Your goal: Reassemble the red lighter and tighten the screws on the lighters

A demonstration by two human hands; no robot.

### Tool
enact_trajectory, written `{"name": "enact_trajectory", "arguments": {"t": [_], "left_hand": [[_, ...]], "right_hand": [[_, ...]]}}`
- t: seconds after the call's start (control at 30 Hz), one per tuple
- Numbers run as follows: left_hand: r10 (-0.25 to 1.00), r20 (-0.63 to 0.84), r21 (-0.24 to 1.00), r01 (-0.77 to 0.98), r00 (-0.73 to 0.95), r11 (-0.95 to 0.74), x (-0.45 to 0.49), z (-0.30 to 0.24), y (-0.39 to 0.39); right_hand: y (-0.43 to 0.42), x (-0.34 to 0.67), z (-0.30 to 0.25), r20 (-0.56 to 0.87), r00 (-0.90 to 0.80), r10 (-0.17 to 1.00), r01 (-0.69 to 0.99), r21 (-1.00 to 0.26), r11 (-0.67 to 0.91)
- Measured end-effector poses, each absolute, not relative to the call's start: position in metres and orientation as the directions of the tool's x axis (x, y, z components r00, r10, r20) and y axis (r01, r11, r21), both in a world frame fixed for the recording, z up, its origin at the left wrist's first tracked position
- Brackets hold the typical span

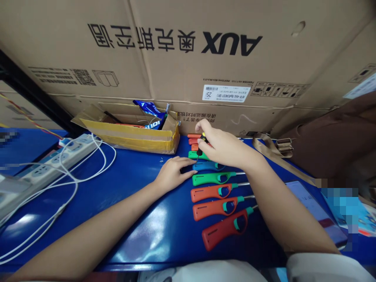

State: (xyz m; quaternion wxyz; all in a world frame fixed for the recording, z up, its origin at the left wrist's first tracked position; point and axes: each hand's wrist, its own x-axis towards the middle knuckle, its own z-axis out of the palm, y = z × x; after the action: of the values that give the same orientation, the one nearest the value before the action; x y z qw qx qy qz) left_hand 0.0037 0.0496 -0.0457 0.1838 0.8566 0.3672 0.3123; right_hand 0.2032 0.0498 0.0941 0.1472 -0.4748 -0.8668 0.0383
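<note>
A row of several long-nosed lighters lies on the blue table (123, 203): orange and red ones (219, 207), green ones (213, 178) and a blue one (207, 166). My left hand (173, 174) lies flat, its fingertips pressing the handle end of the blue lighter. My right hand (223, 147) is closed around a small screwdriver (201, 145) with a black and yellow handle, its tip pointing down at the blue lighter's handle. My right forearm covers the lighters' metal nozzles in part.
An open cardboard box (132, 135) with a blue packet stands at the back. A white power strip (55, 160) and white cables (73, 176) lie on the left. A phone (315, 211) lies on the right. A large AUX carton (188, 51) walls off the back.
</note>
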Motion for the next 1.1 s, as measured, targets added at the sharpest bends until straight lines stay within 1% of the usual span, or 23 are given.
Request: {"name": "enact_trajectory", "arguments": {"t": [0.03, 0.17, 0.3, 0.43, 0.57, 0.67, 0.73, 0.87, 1.0, 1.1], "left_hand": [[0.746, 0.398, 0.543, 0.518, 0.534, -0.661, 0.004, -0.0455, 0.0495], [0.746, 0.395, 0.54, 0.521, 0.536, -0.661, 0.0053, -0.0451, 0.0496], [0.747, 0.398, 0.541, 0.521, 0.533, -0.66, 0.0053, -0.0458, 0.0498], [0.747, 0.395, 0.539, 0.524, 0.534, -0.66, 0.0046, -0.0465, 0.05], [0.745, 0.403, 0.547, 0.513, 0.531, -0.661, 0.0044, -0.0479, 0.0503], [0.735, 0.419, 0.556, 0.489, 0.533, -0.672, 0.0049, -0.0483, 0.05], [0.732, 0.426, 0.563, 0.478, 0.531, -0.674, 0.0055, -0.0482, 0.0496], [0.727, 0.435, 0.561, 0.472, 0.531, -0.68, 0.0061, -0.0481, 0.0494], [0.726, 0.439, 0.558, 0.472, 0.53, -0.682, 0.0065, -0.0472, 0.0497], [0.721, 0.437, 0.56, 0.465, 0.537, -0.686, 0.0072, -0.0462, 0.0499]], "right_hand": [[0.0494, 0.2033, 0.0943, 0.212, -0.506, 0.836, 0.81, -0.216, 0.546], [0.0481, 0.2022, 0.0952, 0.193, -0.474, 0.859, 0.845, -0.174, 0.505], [0.0472, 0.2018, 0.0952, 0.197, -0.526, 0.827, 0.786, -0.257, 0.562], [0.0484, 0.2032, 0.095, 0.168, -0.513, 0.842, 0.806, -0.244, 0.54], [0.0517, 0.2066, 0.0941, 0.203, -0.549, 0.811, 0.77, -0.254, 0.585], [0.0537, 0.2078, 0.0927, 0.226, -0.511, 0.829, 0.806, -0.207, 0.554], [0.0542, 0.2074, 0.0921, 0.234, -0.515, 0.825, 0.808, -0.188, 0.558], [0.0533, 0.2056, 0.0924, 0.252, -0.572, 0.781, 0.755, -0.211, 0.621], [0.0534, 0.2051, 0.0921, 0.265, -0.533, 0.804, 0.802, -0.144, 0.579], [0.0541, 0.2061, 0.0913, 0.287, -0.574, 0.767, 0.753, -0.184, 0.632]]}}
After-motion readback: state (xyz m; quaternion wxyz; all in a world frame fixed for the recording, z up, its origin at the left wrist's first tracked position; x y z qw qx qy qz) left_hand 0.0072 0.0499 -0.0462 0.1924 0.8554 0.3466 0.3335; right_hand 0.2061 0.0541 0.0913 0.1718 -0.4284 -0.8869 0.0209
